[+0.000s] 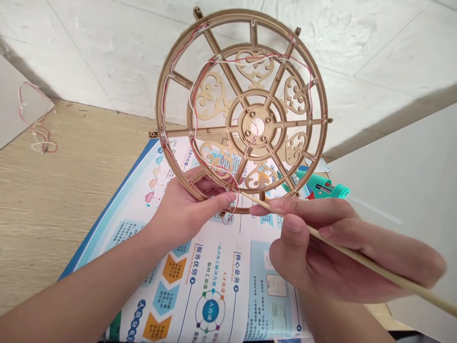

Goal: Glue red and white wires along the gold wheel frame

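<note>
Holding a wooden wheel frame (246, 114) upright, mid-frame, above a printed sheet (167, 305).
Left hand (182, 209) grips its lower rim; right hand (314, 247) pinches a bamboo skewer (360, 257), tip at the red wire (230, 209).

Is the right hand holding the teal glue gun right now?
No, the right hand grips a long wooden stick, while the teal glue gun lies farther off, untouched.

printed sheet (228, 286) | heading: 核心业务 | subline: Core Business | heading: 服务优势 | smaller print unreadable
</note>
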Tool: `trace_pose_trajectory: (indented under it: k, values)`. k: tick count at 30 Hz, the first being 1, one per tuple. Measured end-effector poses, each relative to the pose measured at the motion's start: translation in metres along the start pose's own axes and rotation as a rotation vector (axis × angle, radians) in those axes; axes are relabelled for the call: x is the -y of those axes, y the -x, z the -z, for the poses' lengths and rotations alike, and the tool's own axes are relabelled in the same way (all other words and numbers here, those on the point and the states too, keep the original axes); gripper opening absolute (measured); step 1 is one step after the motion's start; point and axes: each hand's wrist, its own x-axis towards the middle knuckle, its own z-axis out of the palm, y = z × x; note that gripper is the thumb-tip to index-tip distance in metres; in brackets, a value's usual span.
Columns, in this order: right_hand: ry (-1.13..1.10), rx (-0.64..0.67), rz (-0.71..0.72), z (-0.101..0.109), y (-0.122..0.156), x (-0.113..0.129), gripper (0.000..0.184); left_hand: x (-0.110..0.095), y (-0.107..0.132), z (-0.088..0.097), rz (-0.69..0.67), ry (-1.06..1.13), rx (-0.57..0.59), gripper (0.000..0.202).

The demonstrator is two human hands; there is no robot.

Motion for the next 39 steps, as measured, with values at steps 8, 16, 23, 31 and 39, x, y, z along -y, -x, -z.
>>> trace_pose_trajectory:
  k: [8,16,23,31,39]
  values:
    - [-0.458,-0.290,-0.284,-0.010,-0.014,-0.001,0.022,0.008,-0.007,-0.001,-0.017,0.131,-0.001,0.017]
    - [-0.441,0.322,-0.795,-0.010,-0.016,-0.001,0.017,0.004,-0.003,0.000,-0.069,0.126,-0.098,0.017]
    - [-0.492,0.375,-0.996,-0.017,-0.016,0.002,0.034,-0.003,0.004,-0.005,-0.081,0.123,-0.087,0.016]
    - [-0.504,0.427,-1.037,-0.011,-0.022,0.001,0.029,-0.005,0.004,-0.007,-0.054,0.045,-0.118,0.018]
    - [0.124,0.229,-0.458,0.000,-0.018,-0.014,0.013,-0.005,0.005,-0.002,-0.081,0.016,-0.118,0.017]
